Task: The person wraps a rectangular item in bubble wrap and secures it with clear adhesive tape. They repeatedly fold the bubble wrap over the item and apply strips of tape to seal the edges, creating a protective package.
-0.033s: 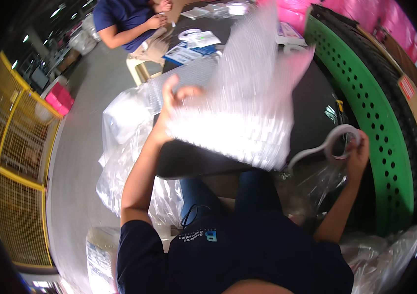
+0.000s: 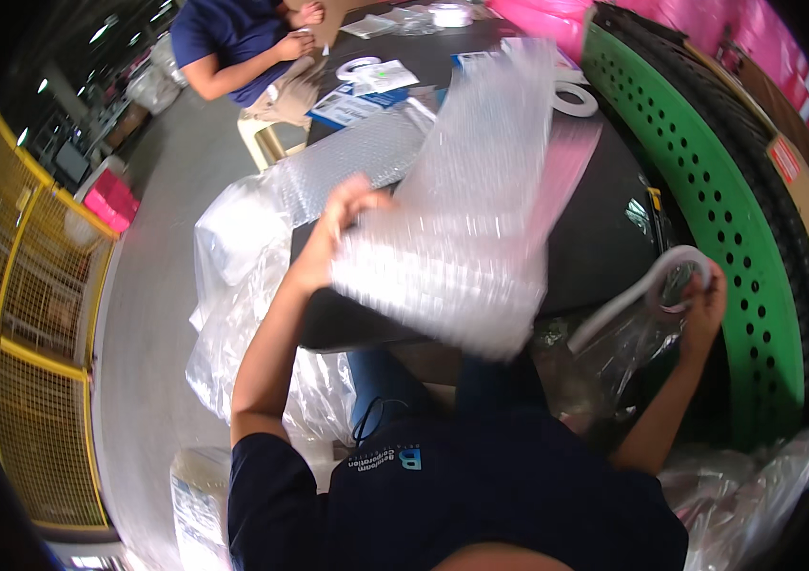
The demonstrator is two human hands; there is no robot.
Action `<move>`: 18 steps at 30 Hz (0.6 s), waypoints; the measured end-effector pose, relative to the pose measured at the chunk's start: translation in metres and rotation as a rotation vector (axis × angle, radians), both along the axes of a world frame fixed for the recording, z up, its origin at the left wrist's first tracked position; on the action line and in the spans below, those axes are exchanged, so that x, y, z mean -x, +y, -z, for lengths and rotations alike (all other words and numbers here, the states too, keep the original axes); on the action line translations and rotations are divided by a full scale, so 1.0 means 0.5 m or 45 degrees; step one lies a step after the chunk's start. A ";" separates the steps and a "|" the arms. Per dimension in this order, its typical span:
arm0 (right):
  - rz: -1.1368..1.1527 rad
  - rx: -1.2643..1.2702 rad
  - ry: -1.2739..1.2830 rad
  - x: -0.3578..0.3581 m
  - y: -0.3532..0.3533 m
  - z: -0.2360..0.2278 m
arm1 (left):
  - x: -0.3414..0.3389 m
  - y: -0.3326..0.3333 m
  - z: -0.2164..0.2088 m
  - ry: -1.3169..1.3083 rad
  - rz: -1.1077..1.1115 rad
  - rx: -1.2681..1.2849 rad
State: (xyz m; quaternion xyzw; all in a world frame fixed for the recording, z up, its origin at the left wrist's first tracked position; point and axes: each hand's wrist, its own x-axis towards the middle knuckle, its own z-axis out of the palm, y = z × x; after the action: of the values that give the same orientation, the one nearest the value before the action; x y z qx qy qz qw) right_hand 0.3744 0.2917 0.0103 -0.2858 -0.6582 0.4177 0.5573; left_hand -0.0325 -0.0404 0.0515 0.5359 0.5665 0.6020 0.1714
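Observation:
My left hand (image 2: pixel 349 211) grips the left edge of a clear bubble-wrap piece (image 2: pixel 452 238), perhaps a pouch, held tilted above the black table (image 2: pixel 604 228). The wrap is smeared by motion, and a pinkish flap (image 2: pixel 566 181) shows at its right side. My left thumb and fingers close at its edge; some fingertips are hidden behind it. Off to the right, my right hand (image 2: pixel 706 303) holds a roll of white tape (image 2: pixel 676 276) by its right rim. A loose strip of tape hangs from the roll down to the left, apart from the wrap.
Flat bubble wrap (image 2: pixel 347 162) lies at the table's left, above clear plastic bags (image 2: pixel 243 238). Another tape roll (image 2: pixel 576 99) and papers (image 2: pixel 390 76) lie farther back. A green perforated panel (image 2: pixel 700 181) borders the right. A co-worker (image 2: pixel 233 48) sits at the far left.
The bubble-wrap piece has tipped, its lower right corner dropping and its top shifting slightly. My right hand and the tape roll have moved slightly right and down.

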 end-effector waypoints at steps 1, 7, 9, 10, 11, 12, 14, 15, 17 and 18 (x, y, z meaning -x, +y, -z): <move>0.062 0.023 -0.009 -0.056 0.017 0.016 | 0.012 -0.014 0.019 0.191 0.076 0.165; -0.008 0.398 0.349 -0.154 0.017 0.065 | 0.049 -0.083 -0.026 1.234 -0.060 0.500; -0.276 0.474 0.427 -0.158 0.030 0.096 | 0.019 -0.088 -0.077 1.450 -0.342 0.654; -0.230 0.543 0.415 -0.129 0.024 0.103 | -0.015 -0.087 -0.093 1.496 -0.520 0.718; -0.224 0.597 0.453 -0.077 -0.008 0.080 | -0.059 -0.078 -0.102 1.228 -0.662 0.564; -0.217 0.649 0.497 -0.030 -0.031 0.055 | -0.109 -0.071 -0.100 0.959 -0.792 0.407; -0.399 0.695 0.491 0.032 -0.009 0.062 | -0.189 -0.091 -0.044 0.638 -0.933 0.458; -0.382 0.741 0.438 0.092 -0.022 0.023 | -0.218 -0.104 -0.011 0.524 -0.933 0.447; -0.500 0.729 0.336 0.188 -0.029 -0.036 | -0.228 -0.097 0.051 0.144 -0.964 0.311; -0.633 0.669 0.277 0.216 -0.015 -0.049 | -0.227 -0.088 0.079 -0.131 -0.989 0.184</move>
State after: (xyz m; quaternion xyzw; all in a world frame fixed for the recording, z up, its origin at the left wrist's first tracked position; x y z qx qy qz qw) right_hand 0.2666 0.2842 0.0348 -0.2044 -0.5150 0.7227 0.4132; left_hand 0.0808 -0.0841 0.0122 0.2373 0.7587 0.6066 -0.0036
